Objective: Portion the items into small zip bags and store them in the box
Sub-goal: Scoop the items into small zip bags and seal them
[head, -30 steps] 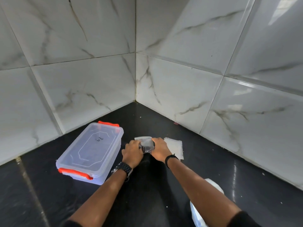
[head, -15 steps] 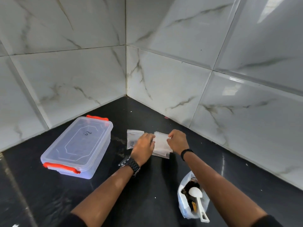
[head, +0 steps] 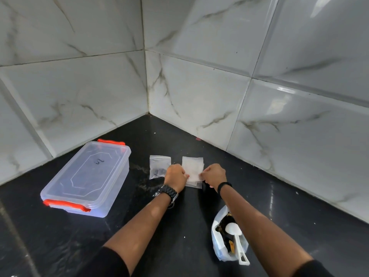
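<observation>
A small stack of empty zip bags (head: pixel 192 168) lies on the black counter (head: pixel 179 226). My left hand (head: pixel 175 177) pinches the stack's left edge and my right hand (head: pixel 214 174) pinches its right edge. Just left of my left hand lies a filled zip bag (head: pixel 158 166) with dark pieces at its bottom. A clear plastic box (head: pixel 87 176) with orange latches sits closed at the left. Near my right forearm stands an open plastic bag of dark items (head: pixel 227 236) with a white scoop (head: pixel 236 240) in it.
White marble-look tiled walls (head: pixel 219 86) meet in a corner right behind the bags. I wear a black watch (head: pixel 168 191) on the left wrist and a black band (head: pixel 223 185) on the right.
The filled bag that both hands held one second ago now lies on the counter. Both hands have moved right onto the stack of empty bags. The camera has tilted down.
</observation>
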